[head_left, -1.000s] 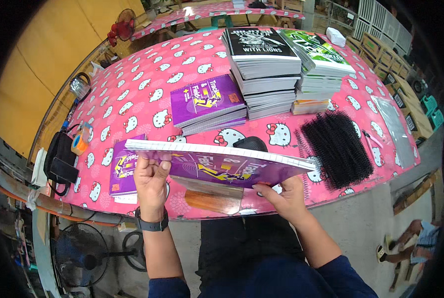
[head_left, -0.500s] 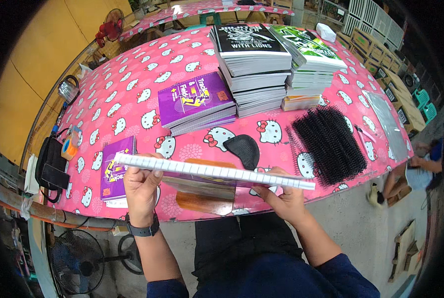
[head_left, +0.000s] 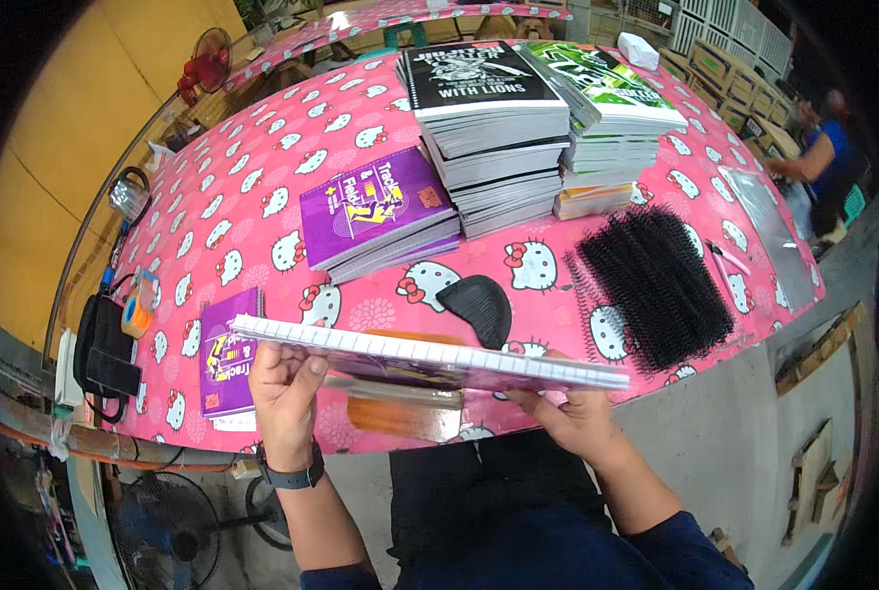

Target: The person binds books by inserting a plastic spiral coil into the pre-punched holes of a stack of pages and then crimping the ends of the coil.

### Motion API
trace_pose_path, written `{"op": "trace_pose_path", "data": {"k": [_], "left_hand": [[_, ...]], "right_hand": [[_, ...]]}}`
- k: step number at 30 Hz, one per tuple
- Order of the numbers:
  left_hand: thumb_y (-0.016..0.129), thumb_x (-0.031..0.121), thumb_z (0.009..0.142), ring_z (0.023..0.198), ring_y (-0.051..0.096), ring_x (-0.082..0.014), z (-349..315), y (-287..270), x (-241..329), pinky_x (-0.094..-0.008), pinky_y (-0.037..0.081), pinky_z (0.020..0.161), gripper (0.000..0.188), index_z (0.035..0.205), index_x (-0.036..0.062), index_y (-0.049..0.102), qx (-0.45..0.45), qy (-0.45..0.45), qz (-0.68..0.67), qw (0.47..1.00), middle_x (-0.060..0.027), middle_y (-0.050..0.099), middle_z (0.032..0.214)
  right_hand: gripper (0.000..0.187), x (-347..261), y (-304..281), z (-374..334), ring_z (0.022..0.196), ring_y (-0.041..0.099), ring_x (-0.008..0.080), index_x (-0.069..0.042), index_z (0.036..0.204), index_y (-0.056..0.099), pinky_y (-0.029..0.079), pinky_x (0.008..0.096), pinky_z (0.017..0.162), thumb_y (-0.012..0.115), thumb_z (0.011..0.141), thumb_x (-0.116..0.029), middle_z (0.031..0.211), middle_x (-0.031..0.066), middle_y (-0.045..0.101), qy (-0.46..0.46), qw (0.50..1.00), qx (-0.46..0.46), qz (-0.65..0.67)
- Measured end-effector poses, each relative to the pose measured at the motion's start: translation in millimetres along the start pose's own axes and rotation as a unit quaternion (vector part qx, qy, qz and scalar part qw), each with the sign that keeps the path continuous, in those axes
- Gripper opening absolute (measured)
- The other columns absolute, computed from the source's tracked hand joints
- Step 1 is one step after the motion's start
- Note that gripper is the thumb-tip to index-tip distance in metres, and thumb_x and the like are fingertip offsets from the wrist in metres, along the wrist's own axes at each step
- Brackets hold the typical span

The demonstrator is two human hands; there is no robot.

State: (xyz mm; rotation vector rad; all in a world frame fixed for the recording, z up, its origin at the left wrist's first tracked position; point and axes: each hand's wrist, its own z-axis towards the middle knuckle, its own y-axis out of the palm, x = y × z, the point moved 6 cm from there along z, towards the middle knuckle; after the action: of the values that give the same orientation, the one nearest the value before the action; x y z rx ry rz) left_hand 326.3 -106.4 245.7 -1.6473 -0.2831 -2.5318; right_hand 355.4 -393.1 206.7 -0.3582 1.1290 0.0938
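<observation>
We held the notebook (head_left: 429,356) flat, long axis left-right, left hand (head_left: 284,393) and right hand (head_left: 575,421) gripping its ends.

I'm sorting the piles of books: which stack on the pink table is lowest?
The purple-covered stack, left of the two tall piles. It is only a few books high, while the black-covered stack and green-covered stack rise much higher.
</observation>
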Motion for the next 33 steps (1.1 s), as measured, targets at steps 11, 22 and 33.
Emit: {"op": "trace_pose_path", "data": {"k": [11,22,33], "left_hand": [[0.054,0.002,0.089,0.106,0.052,-0.0158,-54,-72,-99,-0.0269,0.042,0.090,0.038,0.125,0.0010,0.044,0.183,-0.057,-0.090,0.977,-0.0088,0.055,0.113],[0.049,0.031,0.094,0.101,0.055,-0.0194,-10,-44,-46,-0.0330,0.039,0.089,0.041,0.118,-0.0017,0.051,0.214,-0.045,-0.032,0.975,-0.0121,0.061,0.102],[0.037,0.027,0.098,0.118,0.047,-0.0235,-6,-29,-33,-0.0363,0.035,0.101,0.043,0.127,-0.0036,0.047,0.234,-0.030,-0.050,0.970,-0.0162,0.055,0.121]], "right_hand": [[0.025,55,-36,41,0.086,0.060,0.0358,-0.001,0.099,0.059,0.048,0.0441,0.078,0.063,0.080,-0.017,0.092,0.0176,0.062,0.078,0.941,0.065,-0.322],[0.035,89,-72,51,0.090,0.059,0.0370,0.000,0.096,0.056,0.049,0.0449,0.076,0.072,0.071,-0.020,0.093,0.0209,0.059,0.139,0.858,0.090,-0.486],[0.046,74,-72,58,0.095,0.059,0.0316,0.003,0.123,0.044,0.046,0.0384,0.083,0.054,0.078,-0.004,0.101,0.0235,0.058,0.097,0.956,0.047,-0.271]]}}
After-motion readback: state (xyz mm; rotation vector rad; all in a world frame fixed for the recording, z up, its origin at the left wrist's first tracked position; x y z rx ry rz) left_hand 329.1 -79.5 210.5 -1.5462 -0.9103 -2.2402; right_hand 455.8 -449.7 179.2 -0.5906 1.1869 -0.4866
